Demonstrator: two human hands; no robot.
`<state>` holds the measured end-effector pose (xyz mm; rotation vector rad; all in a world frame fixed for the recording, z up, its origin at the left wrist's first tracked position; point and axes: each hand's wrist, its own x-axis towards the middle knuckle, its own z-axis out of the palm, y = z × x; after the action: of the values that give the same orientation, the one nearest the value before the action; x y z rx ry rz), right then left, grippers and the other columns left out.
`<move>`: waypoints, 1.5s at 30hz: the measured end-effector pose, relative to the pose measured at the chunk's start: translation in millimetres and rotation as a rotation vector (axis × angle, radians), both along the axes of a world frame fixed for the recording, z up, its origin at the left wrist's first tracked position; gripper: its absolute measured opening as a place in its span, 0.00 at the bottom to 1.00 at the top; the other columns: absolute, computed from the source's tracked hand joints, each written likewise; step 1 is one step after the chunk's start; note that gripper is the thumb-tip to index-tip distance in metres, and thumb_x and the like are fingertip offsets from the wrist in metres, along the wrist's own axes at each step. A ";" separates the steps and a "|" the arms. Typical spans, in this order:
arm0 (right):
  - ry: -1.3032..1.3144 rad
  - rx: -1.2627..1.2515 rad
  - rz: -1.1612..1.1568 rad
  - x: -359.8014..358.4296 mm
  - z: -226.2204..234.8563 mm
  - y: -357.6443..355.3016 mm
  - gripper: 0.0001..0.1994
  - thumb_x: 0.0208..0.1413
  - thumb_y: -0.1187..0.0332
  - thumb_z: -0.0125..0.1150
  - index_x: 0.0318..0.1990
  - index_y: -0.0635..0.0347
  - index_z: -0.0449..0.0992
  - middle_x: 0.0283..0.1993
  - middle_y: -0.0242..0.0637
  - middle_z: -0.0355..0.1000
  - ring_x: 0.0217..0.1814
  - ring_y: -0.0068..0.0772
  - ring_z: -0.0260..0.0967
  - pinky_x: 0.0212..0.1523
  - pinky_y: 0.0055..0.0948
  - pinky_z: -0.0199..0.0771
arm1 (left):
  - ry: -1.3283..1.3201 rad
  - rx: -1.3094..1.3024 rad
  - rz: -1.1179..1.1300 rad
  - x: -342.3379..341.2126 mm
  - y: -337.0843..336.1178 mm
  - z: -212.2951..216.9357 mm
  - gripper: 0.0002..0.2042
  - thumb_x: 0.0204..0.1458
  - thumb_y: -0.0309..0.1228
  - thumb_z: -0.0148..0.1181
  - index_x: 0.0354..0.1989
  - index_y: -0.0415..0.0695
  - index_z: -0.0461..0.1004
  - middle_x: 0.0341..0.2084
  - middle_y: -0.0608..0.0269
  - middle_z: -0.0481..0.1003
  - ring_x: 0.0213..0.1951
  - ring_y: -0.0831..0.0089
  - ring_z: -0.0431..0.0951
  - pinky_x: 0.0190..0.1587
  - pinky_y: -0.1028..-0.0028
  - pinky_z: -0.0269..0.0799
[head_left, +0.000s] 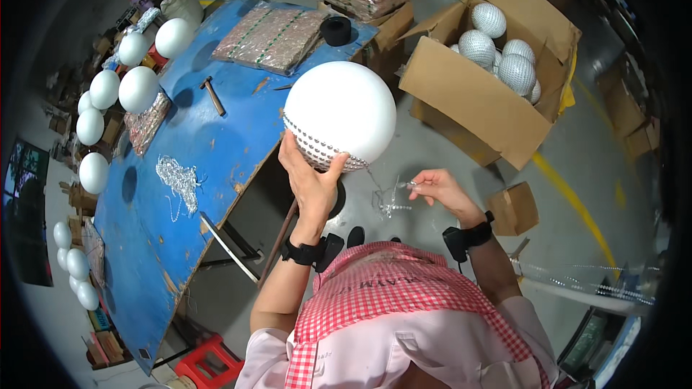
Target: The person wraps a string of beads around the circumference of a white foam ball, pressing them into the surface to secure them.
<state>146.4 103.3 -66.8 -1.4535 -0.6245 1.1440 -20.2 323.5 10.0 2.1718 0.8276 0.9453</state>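
Observation:
My left hand (310, 180) supports a large white ball (349, 108) from below, with its thumb and fingers spread over the lower side. Several rows of silver beads (317, 150) wrap the ball's lower part, and the rest of its visible surface is bare white. From the beaded edge hangs a thin silver bead strand (389, 205), dangling in loops between my hands. My right hand (441, 191) pinches a shiny part of this strand between thumb and fingertips, to the right of the ball and apart from it.
A blue table (223, 130) on the left bears a hammer (213, 97), a heap of silver strands (178, 181), a black tape roll (336, 30) and wrapped packs (268, 36). White balls line its far side. An open carton (461, 101) of beaded balls stands right; a red stool (209, 364) lower left.

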 end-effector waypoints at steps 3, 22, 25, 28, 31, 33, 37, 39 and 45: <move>0.177 0.185 -0.078 7.3 1.0 -10.5 0.05 0.55 0.71 0.57 0.35 0.64 0.74 0.29 0.34 0.75 0.20 0.16 0.63 0.23 0.16 0.62 | -0.007 -0.028 -0.004 1.9 -3.5 1.0 0.49 0.39 0.38 0.71 0.65 0.36 0.44 0.60 0.42 0.50 0.62 0.48 0.53 0.62 0.59 0.54; -0.485 -0.136 0.091 15.1 -60.1 5.5 0.25 0.48 0.65 0.63 0.54 0.62 0.69 0.53 0.45 0.70 0.56 0.43 0.67 0.57 0.36 0.65 | -0.024 0.118 -0.017 -2.8 -3.3 1.0 0.47 0.45 0.42 0.67 0.66 0.35 0.42 0.61 0.41 0.51 0.62 0.48 0.52 0.64 0.60 0.50; -0.438 0.170 0.152 -11.5 -26.2 52.2 0.28 0.49 0.63 0.63 0.57 0.65 0.66 0.57 0.46 0.67 0.59 0.41 0.64 0.58 0.36 0.64 | -0.007 0.130 -0.022 -3.6 -7.1 6.7 0.46 0.46 0.41 0.66 0.66 0.35 0.42 0.62 0.41 0.50 0.63 0.48 0.52 0.64 0.60 0.50; -0.357 0.236 0.260 -27.4 9.5 74.2 0.23 0.53 0.63 0.62 0.54 0.66 0.68 0.52 0.43 0.70 0.55 0.34 0.67 0.56 0.31 0.65 | -0.005 0.110 -0.032 -7.2 -9.0 7.4 0.47 0.46 0.40 0.66 0.67 0.35 0.39 0.62 0.39 0.48 0.63 0.46 0.51 0.64 0.59 0.50; -0.019 0.187 0.344 -27.6 17.8 70.1 0.16 0.56 0.64 0.59 0.47 0.65 0.72 0.45 0.37 0.74 0.49 0.26 0.70 0.53 0.25 0.67 | 0.005 0.092 -0.051 -10.1 -4.4 7.1 0.51 0.43 0.40 0.68 0.67 0.35 0.35 0.63 0.37 0.45 0.64 0.45 0.50 0.64 0.59 0.51; 0.037 0.198 0.236 -34.6 36.3 60.4 0.10 0.58 0.66 0.56 0.39 0.65 0.74 0.36 0.31 0.75 0.42 0.18 0.71 0.46 0.18 0.67 | 0.025 0.143 -0.083 -12.0 -3.9 8.2 0.55 0.40 0.41 0.70 0.67 0.35 0.33 0.63 0.36 0.44 0.64 0.45 0.50 0.64 0.59 0.51; -0.071 0.180 0.096 -30.7 48.2 43.5 0.08 0.57 0.67 0.58 0.33 0.63 0.75 0.29 0.27 0.74 0.35 0.15 0.68 0.36 0.18 0.65 | 0.053 0.102 -0.046 -11.3 1.0 10.6 0.58 0.37 0.41 0.72 0.67 0.34 0.31 0.63 0.35 0.44 0.64 0.45 0.49 0.64 0.60 0.52; -0.286 0.153 0.033 -29.1 50.7 39.6 0.08 0.55 0.67 0.59 0.34 0.64 0.75 0.28 0.28 0.74 0.32 0.16 0.68 0.35 0.19 0.67 | 0.041 0.059 -0.054 -10.6 2.3 14.0 0.59 0.37 0.40 0.73 0.67 0.35 0.30 0.63 0.35 0.45 0.64 0.45 0.50 0.64 0.61 0.52; -0.488 -0.005 -0.071 -31.5 37.1 40.1 0.10 0.53 0.66 0.59 0.32 0.65 0.75 0.24 0.30 0.74 0.28 0.17 0.68 0.32 0.21 0.66 | -0.029 -0.027 -0.072 -11.1 0.9 24.5 0.58 0.38 0.38 0.72 0.67 0.38 0.28 0.62 0.35 0.49 0.63 0.49 0.54 0.64 0.62 0.52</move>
<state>114.8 143.4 -29.7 -1.7601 -0.8955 0.7342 -31.3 324.3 34.5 2.1457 0.7389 0.9224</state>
